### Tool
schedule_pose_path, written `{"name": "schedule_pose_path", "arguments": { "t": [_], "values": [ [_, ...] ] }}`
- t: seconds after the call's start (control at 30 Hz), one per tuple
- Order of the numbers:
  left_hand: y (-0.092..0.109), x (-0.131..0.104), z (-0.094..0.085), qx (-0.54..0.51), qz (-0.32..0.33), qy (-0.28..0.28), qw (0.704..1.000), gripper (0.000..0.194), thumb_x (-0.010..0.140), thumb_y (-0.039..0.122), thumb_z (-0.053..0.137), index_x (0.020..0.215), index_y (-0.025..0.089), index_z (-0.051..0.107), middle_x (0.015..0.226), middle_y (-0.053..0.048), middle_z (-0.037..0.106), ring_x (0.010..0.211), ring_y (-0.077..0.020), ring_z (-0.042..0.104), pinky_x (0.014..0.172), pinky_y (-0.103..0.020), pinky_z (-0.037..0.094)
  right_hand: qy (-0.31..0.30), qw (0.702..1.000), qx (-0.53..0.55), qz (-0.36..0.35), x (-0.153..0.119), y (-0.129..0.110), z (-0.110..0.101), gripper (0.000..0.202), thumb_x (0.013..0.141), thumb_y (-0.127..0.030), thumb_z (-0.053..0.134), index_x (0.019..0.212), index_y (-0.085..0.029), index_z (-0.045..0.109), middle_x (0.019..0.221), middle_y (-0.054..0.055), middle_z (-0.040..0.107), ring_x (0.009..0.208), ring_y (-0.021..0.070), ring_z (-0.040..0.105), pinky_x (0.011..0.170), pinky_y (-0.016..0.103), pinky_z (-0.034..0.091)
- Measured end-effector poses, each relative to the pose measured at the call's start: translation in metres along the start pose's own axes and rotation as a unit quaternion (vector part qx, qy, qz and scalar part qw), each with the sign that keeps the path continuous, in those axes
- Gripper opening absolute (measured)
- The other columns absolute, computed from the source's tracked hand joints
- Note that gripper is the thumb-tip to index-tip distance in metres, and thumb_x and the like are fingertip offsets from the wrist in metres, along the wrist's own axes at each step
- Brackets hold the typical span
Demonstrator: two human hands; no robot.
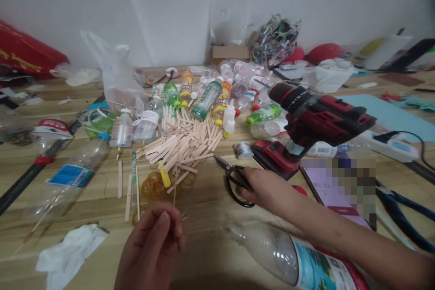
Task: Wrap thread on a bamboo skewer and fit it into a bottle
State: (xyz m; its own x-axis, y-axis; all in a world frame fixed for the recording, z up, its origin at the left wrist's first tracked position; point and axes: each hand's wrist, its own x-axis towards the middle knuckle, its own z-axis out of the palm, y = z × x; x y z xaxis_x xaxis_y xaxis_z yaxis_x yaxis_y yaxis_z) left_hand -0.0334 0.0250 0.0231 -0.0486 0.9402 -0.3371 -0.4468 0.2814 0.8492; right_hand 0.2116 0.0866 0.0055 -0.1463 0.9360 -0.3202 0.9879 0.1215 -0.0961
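My left hand (154,240) is at the bottom centre, its fingers closed round a thin stick (175,195) that points up from the fingertips. To the right, my right hand (260,186) has its fingers on the handles of black scissors (234,174), whose tips point up and left over the table. A large clear bottle (272,251) with a blue label lies below my right forearm. Ahead of both hands spreads a pile of flat wooden sticks (186,140). Tan rubber bands (152,186) and a yellow object (164,176) lie just beyond my left hand.
A red and black drill (322,115) stands on its battery at the right, near a phone or tablet (336,190) and blue-handled pliers (404,208). Small bottles and a green can (206,99) crowd the back. At the left are a blue-labelled bottle (71,174) and crumpled tissue (70,253).
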Motion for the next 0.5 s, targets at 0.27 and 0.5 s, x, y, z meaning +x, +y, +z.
{"name": "schedule_pose_path", "arguments": {
  "t": [0.27,0.5],
  "values": [
    [0.0,-0.003,-0.002,-0.002,-0.002,-0.012,1.0,0.03,0.069,0.045,0.083,0.069,0.019,0.069,0.061,0.002,0.056,0.055,-0.0095,0.051,0.053,-0.018,0.044,0.057,0.998,0.008,-0.038,-0.029,-0.014,-0.008,0.035,0.096,-0.024,0.054,0.129,-0.014,0.056,0.126,0.015,0.061,0.104,0.0261,0.065,0.09,0.039,0.054],
    [-0.002,0.0,-0.003,0.004,-0.003,-0.018,1.0,0.028,0.07,0.045,0.082,0.071,0.019,0.069,0.062,0.002,0.056,0.056,-0.0101,0.05,0.053,-0.019,0.045,0.208,0.963,-0.086,-0.152,-0.115,0.004,0.054,0.082,0.077,-0.029,0.065,0.152,-0.02,0.033,0.126,0.014,0.065,0.096,0.0326,0.069,0.069,0.042,0.062]
  ]
}}
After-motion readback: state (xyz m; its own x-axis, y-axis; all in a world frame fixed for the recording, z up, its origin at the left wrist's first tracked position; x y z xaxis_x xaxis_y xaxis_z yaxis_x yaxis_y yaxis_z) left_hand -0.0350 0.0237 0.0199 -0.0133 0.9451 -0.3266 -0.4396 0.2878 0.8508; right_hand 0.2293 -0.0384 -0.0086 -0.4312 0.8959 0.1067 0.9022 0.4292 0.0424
